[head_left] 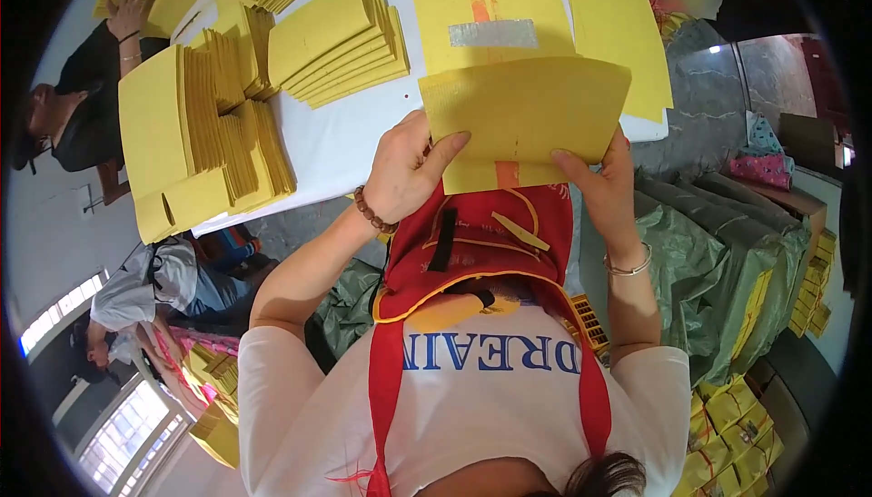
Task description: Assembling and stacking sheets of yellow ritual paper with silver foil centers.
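The thin, matte yellow paper sheet (pixel 527 106), folded over, was held above the white desk (pixel 336 143) edge. The left hand (pixel 404 170) and right hand (pixel 604 183) pinched its lower corners; creasing seemed underway, needing even pressure next. Ridged folded yellow paper stacks (pixel 341 43) lay beyond.
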### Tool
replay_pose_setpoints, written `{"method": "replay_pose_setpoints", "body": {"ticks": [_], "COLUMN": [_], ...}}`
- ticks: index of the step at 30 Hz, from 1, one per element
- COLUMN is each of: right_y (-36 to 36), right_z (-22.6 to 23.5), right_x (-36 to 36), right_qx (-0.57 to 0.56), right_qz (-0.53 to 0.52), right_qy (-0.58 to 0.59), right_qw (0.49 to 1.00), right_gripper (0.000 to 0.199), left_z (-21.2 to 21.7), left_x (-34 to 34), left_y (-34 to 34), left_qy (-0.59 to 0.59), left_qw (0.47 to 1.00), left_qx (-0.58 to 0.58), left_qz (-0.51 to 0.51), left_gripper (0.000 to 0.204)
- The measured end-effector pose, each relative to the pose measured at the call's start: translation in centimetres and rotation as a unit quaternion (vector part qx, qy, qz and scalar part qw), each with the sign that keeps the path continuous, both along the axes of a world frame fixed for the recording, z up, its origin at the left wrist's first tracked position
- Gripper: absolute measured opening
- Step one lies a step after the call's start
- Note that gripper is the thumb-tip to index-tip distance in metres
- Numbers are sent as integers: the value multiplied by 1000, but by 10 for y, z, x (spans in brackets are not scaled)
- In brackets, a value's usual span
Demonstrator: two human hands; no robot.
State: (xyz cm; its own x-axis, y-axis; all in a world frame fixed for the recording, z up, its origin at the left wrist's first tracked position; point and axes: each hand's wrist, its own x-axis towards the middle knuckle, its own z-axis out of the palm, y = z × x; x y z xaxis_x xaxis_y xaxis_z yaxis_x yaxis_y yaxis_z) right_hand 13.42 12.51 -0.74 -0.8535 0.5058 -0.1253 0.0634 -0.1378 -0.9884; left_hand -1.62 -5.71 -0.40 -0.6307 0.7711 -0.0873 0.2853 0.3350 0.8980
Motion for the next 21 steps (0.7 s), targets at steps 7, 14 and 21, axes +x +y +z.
{"method": "replay_pose_setpoints", "body": {"ticks": [7,14,21], "right_y": [9,6,11], "right_z": [-1,0,-7], "right_x": [1,-15,-13], "right_qx": [-30,-8,80], "right_qz": [-31,-77,-58], "right_qy": [-3,-20,-32], "right_qw": [999,997,995], "right_gripper": [39,54,44], "left_z": [-2,-5,-11], "left_x": [-7,4,6], "left_y": [0,4,8], "left_qy": [-29,-156,-213], "left_qw": [999,985,966], "left_qx": [7,-29,79], "left_qz": [-23,68,120], "left_gripper": [24,25,53]}}
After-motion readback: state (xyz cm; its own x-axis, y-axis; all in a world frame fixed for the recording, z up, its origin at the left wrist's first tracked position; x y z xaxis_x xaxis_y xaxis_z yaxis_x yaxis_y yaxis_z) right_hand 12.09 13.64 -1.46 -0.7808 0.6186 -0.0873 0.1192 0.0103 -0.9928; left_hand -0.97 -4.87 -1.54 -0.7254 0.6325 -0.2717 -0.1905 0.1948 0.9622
